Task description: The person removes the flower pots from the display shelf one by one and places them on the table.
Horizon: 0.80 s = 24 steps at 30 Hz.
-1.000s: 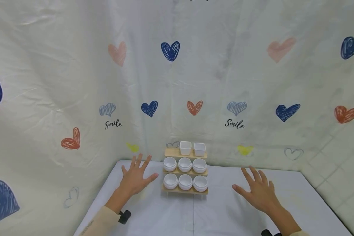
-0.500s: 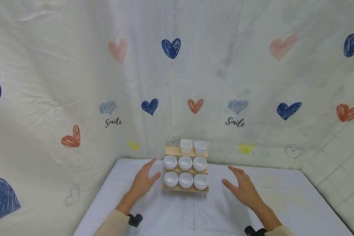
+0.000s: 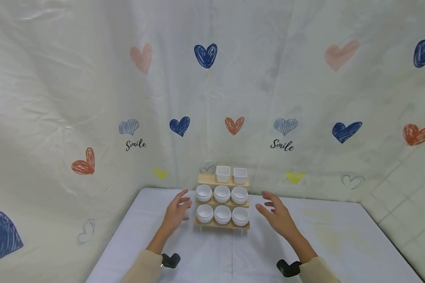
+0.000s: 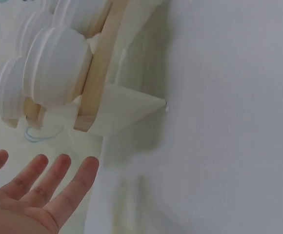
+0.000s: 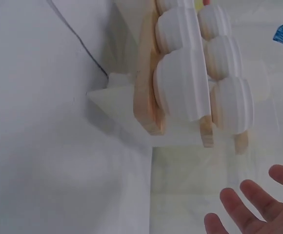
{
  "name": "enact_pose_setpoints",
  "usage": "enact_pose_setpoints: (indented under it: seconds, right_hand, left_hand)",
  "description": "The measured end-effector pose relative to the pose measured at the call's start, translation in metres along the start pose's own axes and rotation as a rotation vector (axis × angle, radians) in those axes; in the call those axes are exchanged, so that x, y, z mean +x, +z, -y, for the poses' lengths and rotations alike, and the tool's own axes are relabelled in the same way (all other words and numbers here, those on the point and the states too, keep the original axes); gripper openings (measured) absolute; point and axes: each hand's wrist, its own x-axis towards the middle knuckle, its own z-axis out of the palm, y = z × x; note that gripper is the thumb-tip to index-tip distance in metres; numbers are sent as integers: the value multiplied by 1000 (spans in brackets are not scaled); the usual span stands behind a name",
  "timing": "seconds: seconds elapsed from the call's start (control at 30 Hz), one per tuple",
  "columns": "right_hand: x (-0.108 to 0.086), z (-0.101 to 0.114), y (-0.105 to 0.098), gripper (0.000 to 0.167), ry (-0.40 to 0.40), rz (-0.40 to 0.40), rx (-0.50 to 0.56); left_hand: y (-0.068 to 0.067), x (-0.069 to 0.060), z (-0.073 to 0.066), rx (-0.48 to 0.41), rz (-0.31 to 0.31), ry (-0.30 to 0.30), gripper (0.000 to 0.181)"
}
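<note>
- We saw a three-tiered stand (image 3: pixel 206 179) of pale wooden shelves with whitish, see-through side panels (image 4: pixel 122 109); it stood upright toward the back of the table, between the two hands.
- On its top tier we counted two small white square cups (image 3: pixel 223 174), one at the middle and one at the right.
- Its middle tier carried a row of three white round bowls (image 3: pixel 222 193), and the lowest tier held three matching lower bowls (image 3: pixel 222 214); all six had their mouths up.
- We found the left hand (image 3: pixel 176 212) just beside the stand's left end, its fingers relaxed and slightly bent, gripping nothing; the left wrist view showed a gap between its fingertips and the wood.
- The right hand (image 3: pixel 278 216) was near the stand's right end, fingers parted and loose, likewise gripping nothing and clear of the bowls.
- On the wrists we noticed black devices (image 3: pixel 171 260) at the cuffs of beige sleeves (image 3: pixel 141 267).
- Under everything lay a white table (image 3: pixel 340 255) with faint yellowish marks toward its right side.
- Behind it we could see a pale hanging sheet (image 3: pixel 255 86) printed with blue, red, pink, yellow and outlined hearts, plus "Smile" lettering (image 3: pixel 136 145) in two places.
</note>
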Motion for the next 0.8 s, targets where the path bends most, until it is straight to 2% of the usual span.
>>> enact_pose_setpoints:
  seconds: [0.13,0.23,0.37,0.53,0.8]
  right_hand:
    - [10,4,9,70,27,-4,52]
    - [17,6,14,68,48,-10,79]
    - [25,10,18,66,64,-16,116]
    - [34,14,21,66,62,-42,189]
    - [53,17,27,65,68,-84,279]
  left_hand:
    - [5,3,5,-125,33,-39,56]
    - [9,3,9,-173,53,-80,57]
    - [15,3,10,-179,60,-109,56]
    - [20,6,10,-173,34,-135,54]
    - [26,7,13,-170,-21,-135,53]
